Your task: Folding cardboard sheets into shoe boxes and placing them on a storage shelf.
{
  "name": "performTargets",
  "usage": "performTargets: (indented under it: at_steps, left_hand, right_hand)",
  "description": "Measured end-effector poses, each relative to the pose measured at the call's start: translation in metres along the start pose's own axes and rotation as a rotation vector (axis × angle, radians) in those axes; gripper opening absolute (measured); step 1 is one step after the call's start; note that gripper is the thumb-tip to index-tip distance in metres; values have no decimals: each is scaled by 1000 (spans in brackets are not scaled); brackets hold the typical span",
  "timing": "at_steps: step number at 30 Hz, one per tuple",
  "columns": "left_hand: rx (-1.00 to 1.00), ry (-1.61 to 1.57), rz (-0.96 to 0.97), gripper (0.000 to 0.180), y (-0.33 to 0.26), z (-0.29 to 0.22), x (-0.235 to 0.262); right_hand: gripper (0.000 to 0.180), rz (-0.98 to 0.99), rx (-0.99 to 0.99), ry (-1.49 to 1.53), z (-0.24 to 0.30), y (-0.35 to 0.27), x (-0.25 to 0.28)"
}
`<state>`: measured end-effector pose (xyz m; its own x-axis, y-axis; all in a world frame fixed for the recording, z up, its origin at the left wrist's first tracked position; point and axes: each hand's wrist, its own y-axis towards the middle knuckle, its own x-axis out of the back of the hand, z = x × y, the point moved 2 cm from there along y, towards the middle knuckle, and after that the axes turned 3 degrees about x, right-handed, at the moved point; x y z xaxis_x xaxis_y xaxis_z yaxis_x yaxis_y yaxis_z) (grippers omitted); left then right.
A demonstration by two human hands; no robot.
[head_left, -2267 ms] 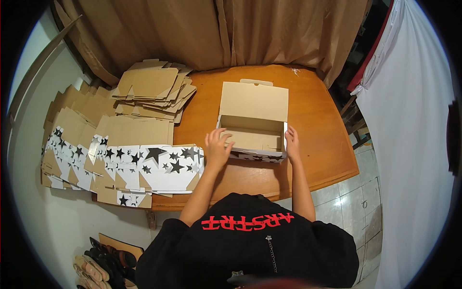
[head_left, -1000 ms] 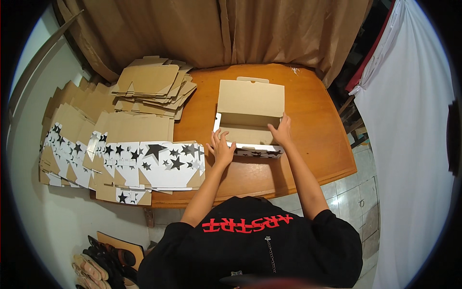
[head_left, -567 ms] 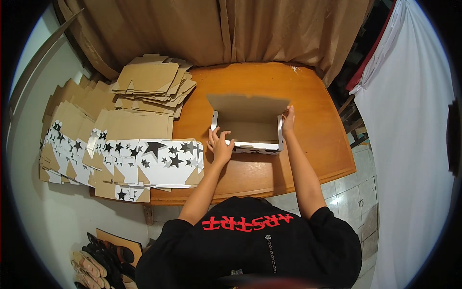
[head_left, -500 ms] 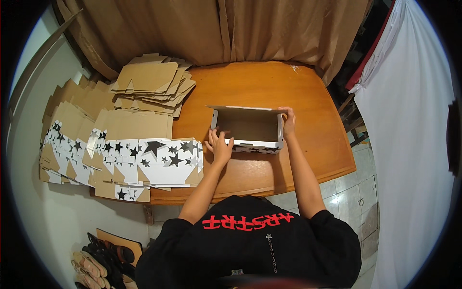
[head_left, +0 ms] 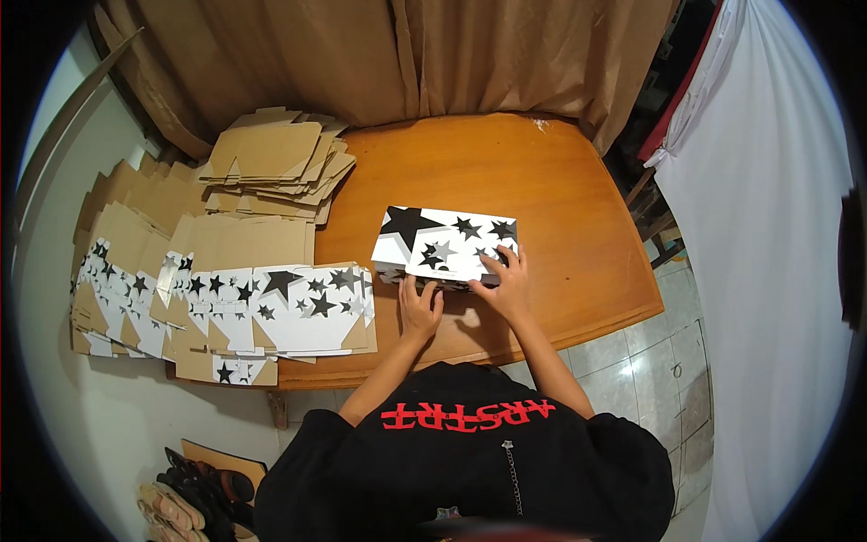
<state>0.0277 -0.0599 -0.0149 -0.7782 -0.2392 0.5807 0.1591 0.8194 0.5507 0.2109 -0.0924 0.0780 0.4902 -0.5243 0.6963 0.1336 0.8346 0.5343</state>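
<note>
Right hand (head_left: 508,282) lies spread, palm down, on the near right corner of the star-printed box (head_left: 447,244), fingers fanned across its closed lid. Left hand (head_left: 421,307) sits at the near front edge of the box, fingers curled against the front wall just below the lid's lip (whether they pinch a flap there I cannot tell). The box rests on the wooden counter (head_left: 560,208), near its front edge. To seat the lid well, I judge the top hand should press evenly while the lower one steadies the front wall, so the corners stay square. Left of the box lie flat star-printed blanks (head_left: 271,303), and beyond those, a stack of plain brown cardboard (head_left: 275,163).
</note>
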Motion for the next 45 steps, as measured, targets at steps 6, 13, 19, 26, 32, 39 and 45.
performTargets:
  at_steps: [6, 13, 19, 26, 32, 39, 45]
  left_hand:
    - [-64, 109, 17, 33, -4, -6, 11]
    - [61, 179, 51, 47, -9, -3, 18]
    - [96, 127, 119, 55, -10, -1, 18]
    - [90, 114, 125, 55, 7, 4, 15]
    - [99, 55, 31, 44, 36, 14, 22]
    - [265, -146, -22, 62, 85, 44, 36]
    - [308, -167, 39, 58, 88, 40, 27]
  right_hand:
    - [43, -10, -31, -130, -1, -4, -25]
    - [48, -45, 25, -143, 5, -6, -24]
    - [48, -75, -23, -167, 1, 2, -30]
    - [46, -123, -21, -218, -8, 6, -39]
    - [44, -164, 52, -227, -13, 8, -43]
    - [43, -182, 43, -224, -14, 7, -47]
    - [43, -207, 36, -238, -15, 7, -44]
